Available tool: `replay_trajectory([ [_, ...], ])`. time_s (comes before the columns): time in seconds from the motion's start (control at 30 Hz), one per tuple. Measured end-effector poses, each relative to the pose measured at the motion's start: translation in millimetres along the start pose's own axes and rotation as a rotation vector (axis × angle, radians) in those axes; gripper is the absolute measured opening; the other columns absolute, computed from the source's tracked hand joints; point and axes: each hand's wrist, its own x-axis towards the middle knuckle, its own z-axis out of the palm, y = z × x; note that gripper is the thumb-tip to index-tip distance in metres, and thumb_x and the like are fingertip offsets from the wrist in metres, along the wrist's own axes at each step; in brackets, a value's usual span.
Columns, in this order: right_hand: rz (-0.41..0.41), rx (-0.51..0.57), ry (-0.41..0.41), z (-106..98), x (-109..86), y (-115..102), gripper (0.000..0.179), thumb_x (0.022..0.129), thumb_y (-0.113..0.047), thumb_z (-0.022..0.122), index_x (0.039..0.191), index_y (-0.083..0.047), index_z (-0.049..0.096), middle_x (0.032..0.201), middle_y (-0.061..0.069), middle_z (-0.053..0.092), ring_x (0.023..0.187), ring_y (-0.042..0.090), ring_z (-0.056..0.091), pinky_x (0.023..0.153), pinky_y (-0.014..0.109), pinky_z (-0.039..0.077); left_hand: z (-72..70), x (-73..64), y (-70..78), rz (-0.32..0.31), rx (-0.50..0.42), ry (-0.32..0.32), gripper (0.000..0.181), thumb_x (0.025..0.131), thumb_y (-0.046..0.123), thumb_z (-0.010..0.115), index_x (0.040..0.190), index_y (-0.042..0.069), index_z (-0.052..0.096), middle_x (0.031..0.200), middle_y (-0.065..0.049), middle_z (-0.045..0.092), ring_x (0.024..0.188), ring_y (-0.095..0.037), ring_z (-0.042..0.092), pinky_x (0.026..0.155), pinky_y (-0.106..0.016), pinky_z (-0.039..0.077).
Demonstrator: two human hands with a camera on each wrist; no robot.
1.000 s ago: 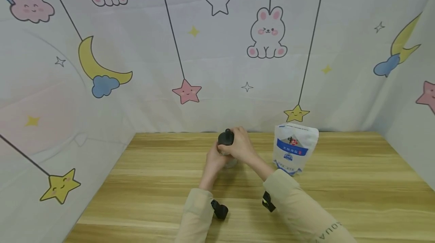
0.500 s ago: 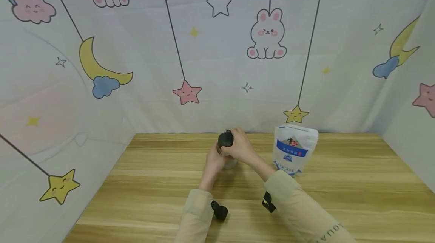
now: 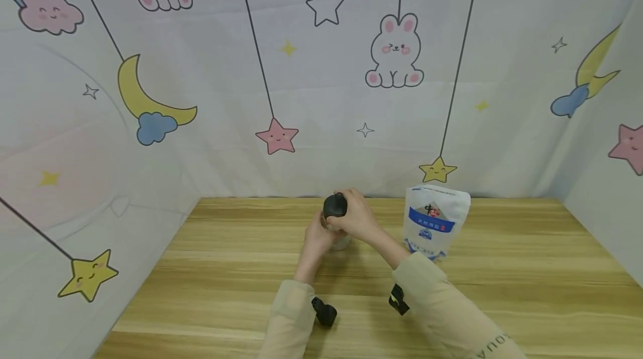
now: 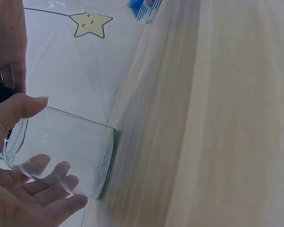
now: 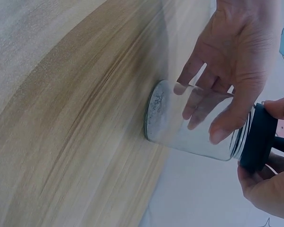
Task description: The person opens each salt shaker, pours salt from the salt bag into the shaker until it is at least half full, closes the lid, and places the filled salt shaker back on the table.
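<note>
Pale cloth [image 3: 321, 91] hung behind and along both sides, creased in places, printed with rabbits [image 3: 395, 66], stars [image 3: 438, 170] and moons [image 3: 129, 91]. Before it, a wood-grain table [image 3: 201, 292], streaked yellow and brown. Over the wood, cream sleeves [image 3: 432, 286]. To the right, standing apart from both hands, a white pouch [image 3: 434, 222] with a blue band; cannot tell open from sealed. Near the table's far side, a clear glass jar [image 5: 194, 139], upright or nearly so, base on the wood or just above it. Around the glass, the left hand [image 3: 317, 233], with fingers and thumb curled about opposite sides. Higher up, the right hand [image 3: 359, 216], with fingers clamped round a black lid [image 3: 335, 206]. Done, by the look of it: lid at the jar's mouth. Left, perhaps: tightening or freeing; cannot tell which. Low in the jar, a speckled patch [image 5: 159, 106], perhaps grains, perhaps marks on the glass.
</note>
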Motion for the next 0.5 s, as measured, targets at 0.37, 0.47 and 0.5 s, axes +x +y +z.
replay_trajectory([
  [0.37, 0.006, 0.006, 0.013, -3.9, -2.0, 2.7, 0.061, 0.082, -0.021, 0.076, 0.134, -0.002, 0.050, 0.129, 0.017, 0.052, 0.114, 0.034, 0.054, 0.092, 0.048, 0.052, 1.7, 1.9, -1.9, 0.006, -0.005, 0.014, 0.063, 0.076, 0.017, 0.078, 0.131, 0.007, 0.050, 0.139, -0.020, 0.052, 0.129, -0.040, 0.048, 0.103, -0.059, 0.041],
  [0.47, 0.006, 0.008, 0.019, -4.7, -2.9, 3.7, 0.061, 0.081, -0.021, 0.076, 0.133, -0.001, 0.050, 0.129, 0.018, 0.052, 0.115, 0.034, 0.055, 0.093, 0.049, 0.051, 1.8, 2.1, -2.2, 0.006, -0.001, 0.019, 0.061, 0.075, 0.016, 0.078, 0.129, 0.005, 0.050, 0.135, -0.020, 0.055, 0.124, -0.039, 0.053, 0.101, -0.055, 0.044],
  [0.5, 0.008, 0.008, 0.022, -5.0, -3.4, 3.5, 0.061, 0.081, -0.021, 0.076, 0.133, -0.001, 0.050, 0.129, 0.018, 0.052, 0.115, 0.035, 0.055, 0.093, 0.049, 0.051, 1.8, 2.1, -2.2, 0.007, 0.001, 0.020, 0.061, 0.075, 0.016, 0.078, 0.129, 0.005, 0.050, 0.134, -0.020, 0.056, 0.122, -0.038, 0.054, 0.100, -0.054, 0.045],
])
